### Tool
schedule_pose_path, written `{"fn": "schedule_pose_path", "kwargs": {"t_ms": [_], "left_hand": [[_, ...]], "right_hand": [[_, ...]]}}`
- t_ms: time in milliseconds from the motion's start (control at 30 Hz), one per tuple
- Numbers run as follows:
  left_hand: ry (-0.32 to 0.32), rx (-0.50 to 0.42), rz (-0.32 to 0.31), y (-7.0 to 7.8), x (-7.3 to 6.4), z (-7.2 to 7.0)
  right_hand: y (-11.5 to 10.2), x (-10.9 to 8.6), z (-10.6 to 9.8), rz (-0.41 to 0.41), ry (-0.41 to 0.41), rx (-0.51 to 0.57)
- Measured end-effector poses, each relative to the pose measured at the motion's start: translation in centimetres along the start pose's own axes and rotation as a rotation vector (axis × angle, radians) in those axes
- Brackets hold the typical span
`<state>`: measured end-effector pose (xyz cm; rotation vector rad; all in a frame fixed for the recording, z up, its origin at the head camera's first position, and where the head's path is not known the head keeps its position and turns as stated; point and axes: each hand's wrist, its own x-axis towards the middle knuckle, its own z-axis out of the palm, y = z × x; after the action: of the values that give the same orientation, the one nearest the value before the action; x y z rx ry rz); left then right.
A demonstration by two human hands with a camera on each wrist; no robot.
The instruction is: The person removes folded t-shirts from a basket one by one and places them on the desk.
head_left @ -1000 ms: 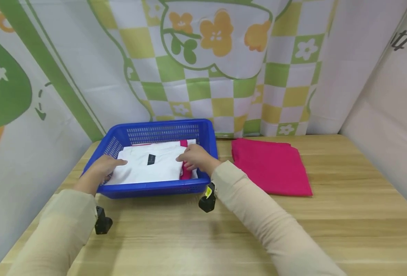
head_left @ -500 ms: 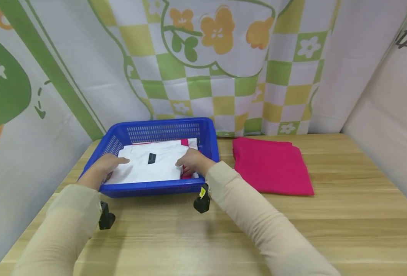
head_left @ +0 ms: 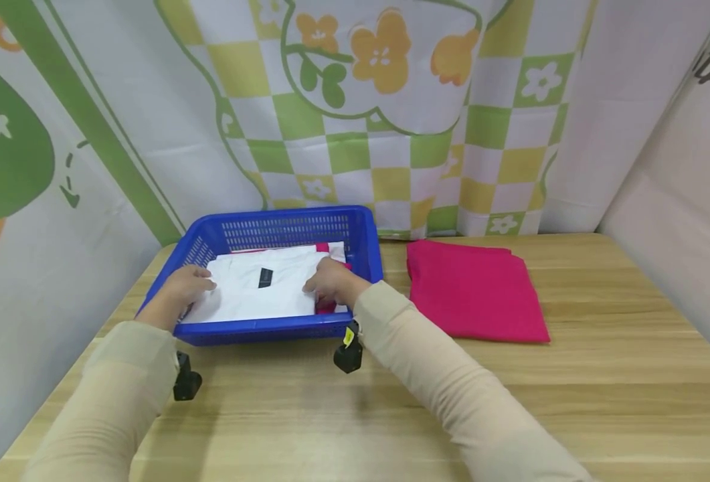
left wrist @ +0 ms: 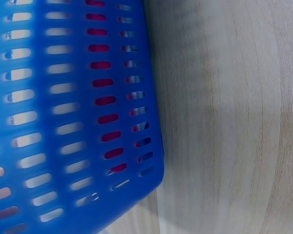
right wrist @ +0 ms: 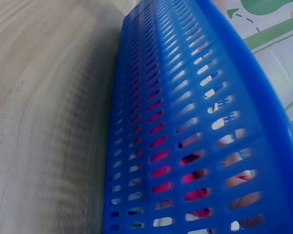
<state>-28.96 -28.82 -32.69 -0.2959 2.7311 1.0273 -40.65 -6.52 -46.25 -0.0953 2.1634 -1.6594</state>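
Observation:
A folded white T-shirt (head_left: 258, 302) with a dark neck label lies on top of the clothes inside a blue plastic basket (head_left: 273, 329). My left hand (head_left: 183, 289) holds its left edge, thumb on the upper side and the other fingers mostly hidden. At the right edge, my right hand (head_left: 332, 281) grips the cloth between thumb and fingers. Red and white folded cloth shows beneath and behind the shirt. Both wrist views are mostly filled by the basket's slotted wall (left wrist: 83, 107), with white and red fabric visible through the slots.
A folded crimson cloth (head_left: 475, 291) lies on the wooden table (head_left: 282, 415) to the right of the basket. Behind the table hangs a patterned curtain (head_left: 355, 161), and pale printed walls stand on both sides. The basket rim rises around the clothes.
My right hand has shifted slightly left along with the shirt's right edge. The left thumb has drawn back a little toward the left edge. Basket and crimson cloth stay in place.

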Motion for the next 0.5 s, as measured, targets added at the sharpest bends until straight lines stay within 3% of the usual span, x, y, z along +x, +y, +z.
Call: {"fn": "schedule_pose_path", "kwargs": {"t_ms": [100,267,367,500], "left_hand": [[0.006,-0.032,-0.009,-0.2,0.1,0.2],[0.086,0.008,0.035,-0.2,0.3,0.3],[0.124,0.040,0.068,-0.2,0.3,0.3],[0.157,0.026,0.072,-0.3,0.2,0.2]], "right_hand": [[0.9,1.6,0.4,0.043,0.005,-0.006],[1.5,2.7,0.7,-0.003,0.011,-0.016],[0.5,1.4,0.6,-0.030,0.029,0.002],[-2.3,-1.9,0.5,-0.020,0.064,0.028]]}}
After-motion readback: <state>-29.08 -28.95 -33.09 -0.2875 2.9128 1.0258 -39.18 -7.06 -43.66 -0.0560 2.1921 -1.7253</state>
